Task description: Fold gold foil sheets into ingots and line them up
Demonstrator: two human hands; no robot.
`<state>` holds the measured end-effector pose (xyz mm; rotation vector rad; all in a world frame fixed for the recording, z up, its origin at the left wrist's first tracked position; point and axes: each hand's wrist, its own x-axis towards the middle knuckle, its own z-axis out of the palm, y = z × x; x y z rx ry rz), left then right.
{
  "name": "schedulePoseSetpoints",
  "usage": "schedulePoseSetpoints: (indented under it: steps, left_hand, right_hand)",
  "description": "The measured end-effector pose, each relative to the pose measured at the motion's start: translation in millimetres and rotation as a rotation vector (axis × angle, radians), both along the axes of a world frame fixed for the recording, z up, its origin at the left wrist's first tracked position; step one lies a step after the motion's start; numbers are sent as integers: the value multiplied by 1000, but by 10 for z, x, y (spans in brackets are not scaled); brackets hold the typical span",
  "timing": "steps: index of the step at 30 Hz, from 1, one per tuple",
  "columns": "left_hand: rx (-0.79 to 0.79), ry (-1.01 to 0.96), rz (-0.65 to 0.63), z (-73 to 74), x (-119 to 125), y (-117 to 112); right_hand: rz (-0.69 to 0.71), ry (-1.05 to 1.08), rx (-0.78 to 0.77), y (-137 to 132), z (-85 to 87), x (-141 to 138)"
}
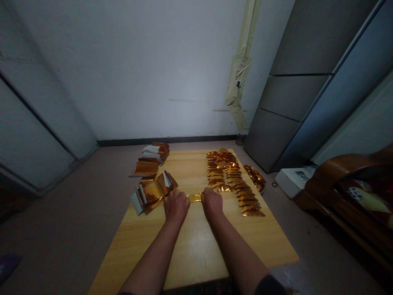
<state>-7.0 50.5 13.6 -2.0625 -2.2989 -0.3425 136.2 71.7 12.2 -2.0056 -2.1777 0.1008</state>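
Note:
A gold foil strip (pixel 195 198) lies on the pale wooden table (pixel 211 250), its ends running under both hands. My left hand (pixel 176 206) and my right hand (pixel 211 203) rest close together, fingers curled down over the strip. Left of my left hand sits a loose stack of gold-and-white foil sheets (pixel 152 192). Further back are more foil stacks (pixel 146 167), some overhanging the far table edge. To the right, folded gold foil pieces (pixel 235 180) lie overlapped in long rows.
A heap of gold foil pieces (pixel 255 178) sits at the table's right edge. A grey metal cabinet (pixel 285 90) stands at right, with a white box (pixel 294 181) and a wooden chair (pixel 344 180) nearby. A beige cloth (pixel 239 69) hangs on the wall.

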Motion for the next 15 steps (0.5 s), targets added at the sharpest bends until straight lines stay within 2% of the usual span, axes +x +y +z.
schedulePoseSetpoints:
  steps: [4,11,15]
  left_hand:
    - [36,0,-26,-17,-7,-21]
    - [30,-19,-209,-49,-20,17]
    - [30,-69,-218,-79,-27,51]
  right_hand:
    - [-10,16,15,-30,35,7]
    - [49,-32,5,-41,13,10]
    - [26,-2,-20,-43,25,11]
